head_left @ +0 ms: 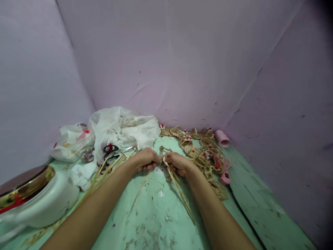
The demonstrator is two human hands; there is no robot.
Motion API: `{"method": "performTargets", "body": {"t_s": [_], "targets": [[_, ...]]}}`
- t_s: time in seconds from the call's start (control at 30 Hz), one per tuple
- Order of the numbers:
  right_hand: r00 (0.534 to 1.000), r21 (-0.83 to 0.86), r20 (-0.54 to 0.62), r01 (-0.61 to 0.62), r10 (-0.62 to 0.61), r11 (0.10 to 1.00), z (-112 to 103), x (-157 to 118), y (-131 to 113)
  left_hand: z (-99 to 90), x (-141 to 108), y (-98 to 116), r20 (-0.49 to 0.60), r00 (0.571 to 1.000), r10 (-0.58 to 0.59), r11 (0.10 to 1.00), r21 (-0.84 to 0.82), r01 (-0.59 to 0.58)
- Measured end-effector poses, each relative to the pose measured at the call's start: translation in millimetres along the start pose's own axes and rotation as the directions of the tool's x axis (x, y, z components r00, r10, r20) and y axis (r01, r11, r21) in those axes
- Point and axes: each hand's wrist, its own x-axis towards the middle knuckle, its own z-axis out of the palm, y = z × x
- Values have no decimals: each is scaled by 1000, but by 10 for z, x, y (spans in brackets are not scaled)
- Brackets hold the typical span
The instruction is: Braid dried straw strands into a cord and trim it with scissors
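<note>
My left hand (pixel 147 159) and my right hand (pixel 177 163) meet above the middle of the green table, fingertips almost touching. Both are closed in a pinch on straw strands (pixel 179 190), whose loose ends hang down toward me below the right hand. A thinner strand (pixel 140 192) trails below the left hand. A small piece of twisted straw shows just beyond the fingertips. What exactly lies between the fingers is partly hidden. Right of my right hand lies braided straw work (pixel 201 156) with red and white beads.
White plastic bags (pixel 125 126), black-handled scissors (pixel 111 149) and long straw strips (pixel 104 173) lie left. A white pot (pixel 62 192) with a brown-gold lid stands nearer. At right are a pink spool (pixel 223 139) and a pink corded tool (pixel 224 177). Pale walls enclose the green table (pixel 156 222).
</note>
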Motion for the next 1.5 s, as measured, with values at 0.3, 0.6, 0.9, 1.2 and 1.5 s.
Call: {"method": "performTargets", "body": {"t_s": [0.3, 0.6, 0.9, 1.2, 1.5], "targets": [[1000, -13, -1, 20, -20, 1000, 19, -34, -32, 74, 20, -25, -58, 998, 35, 999, -22, -36], [999, -32, 14, -37, 38, 999, 24, -58, -49, 94, 62, -42, -88, 994, 63, 998, 4, -62], [997, -33, 76, -23, 26, 999, 13, -12, -14, 244, -26, 64, -178, 984, 31, 998, -53, -41], [1000, -22, -2, 8, -8, 1000, 38, -64, -47, 177, 42, 17, -97, 993, -68, 992, -109, 57], [997, -81, -47, 58, -62, 995, 4, -60, -27, 123, 78, -10, -106, 990, -90, 983, -166, 72]]}}
